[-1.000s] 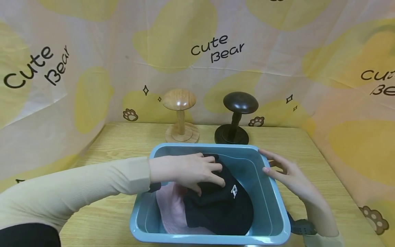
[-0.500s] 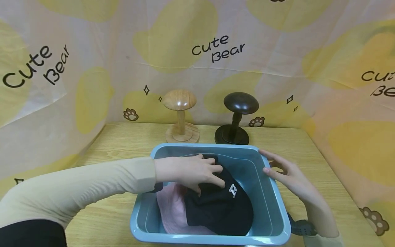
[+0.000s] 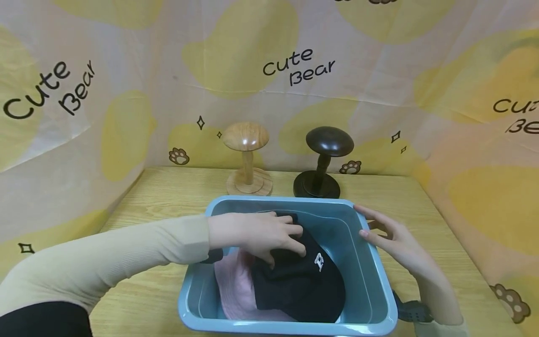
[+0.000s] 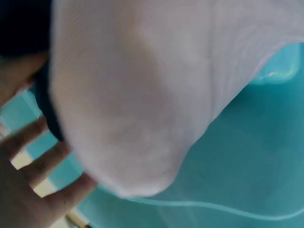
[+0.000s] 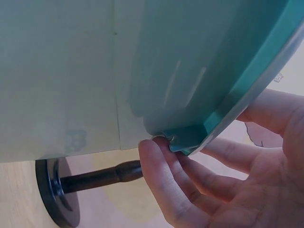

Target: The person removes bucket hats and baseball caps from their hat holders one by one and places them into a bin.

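In the head view a black cap (image 3: 303, 285) with a white letter lies in a light blue plastic tub (image 3: 286, 327). Partly under it is a pink hat (image 3: 236, 290), which fills much of the left wrist view. My left hand (image 3: 269, 236) reaches in from the left and holds the black cap's crown, thumb on the near side and fingers spread over the far side. At the tub's right rim, my right hand (image 3: 389, 236) grips the edge near the far corner; the right wrist view shows its fingers (image 5: 213, 183) curled under the rim.
Behind the tub stand a light wooden hat stand (image 3: 246, 154) and a dark brown hat stand (image 3: 326, 161), both with mushroom-shaped tops. The tub sits on a wooden table (image 3: 168, 192). A patterned cloth (image 3: 227, 56) hangs at the back and sides.
Almost nothing differs. The left forearm shifts very slightly, while both hands, the cap and the tub keep their places.
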A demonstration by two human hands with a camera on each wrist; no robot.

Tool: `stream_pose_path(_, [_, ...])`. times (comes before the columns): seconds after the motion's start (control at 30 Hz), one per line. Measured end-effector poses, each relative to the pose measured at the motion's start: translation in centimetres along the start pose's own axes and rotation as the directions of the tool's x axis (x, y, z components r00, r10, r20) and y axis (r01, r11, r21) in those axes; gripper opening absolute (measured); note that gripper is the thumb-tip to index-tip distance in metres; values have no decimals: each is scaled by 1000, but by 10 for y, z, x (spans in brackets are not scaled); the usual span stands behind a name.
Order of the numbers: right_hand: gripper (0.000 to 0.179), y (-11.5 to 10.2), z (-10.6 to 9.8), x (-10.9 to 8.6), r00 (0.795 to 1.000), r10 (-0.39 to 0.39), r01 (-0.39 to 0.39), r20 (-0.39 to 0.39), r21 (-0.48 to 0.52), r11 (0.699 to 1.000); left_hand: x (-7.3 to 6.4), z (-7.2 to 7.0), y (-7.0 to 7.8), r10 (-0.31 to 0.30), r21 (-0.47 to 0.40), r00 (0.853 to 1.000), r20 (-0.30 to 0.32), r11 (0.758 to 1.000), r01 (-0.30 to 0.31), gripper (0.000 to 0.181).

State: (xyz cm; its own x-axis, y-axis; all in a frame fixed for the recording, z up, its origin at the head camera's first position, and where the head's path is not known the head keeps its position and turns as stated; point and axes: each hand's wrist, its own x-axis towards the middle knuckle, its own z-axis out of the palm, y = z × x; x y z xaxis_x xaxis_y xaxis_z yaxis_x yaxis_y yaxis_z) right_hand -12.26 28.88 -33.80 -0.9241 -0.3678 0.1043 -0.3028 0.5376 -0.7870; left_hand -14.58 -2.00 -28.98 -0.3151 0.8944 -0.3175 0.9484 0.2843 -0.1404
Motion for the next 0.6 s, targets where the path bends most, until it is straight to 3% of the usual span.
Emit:
stream_pose_path(0.2, [54,3,-2,-2,1000,-15,15,1,-17,1000,-8,-13,-4,39,-73,995,-94,996,-46,44])
stream_pose_path(0.37, [55,4,-6,-3,1000,-18,18,-5,-37,999,-11,-20,-5,70,-76,976,-207,993,-87,32])
stream_pose_path(0.6, [54,0,-16,5,997,-68,65,-20,-128,990,-18,-25,-6,62,-92,954,-292,992,-92,27])
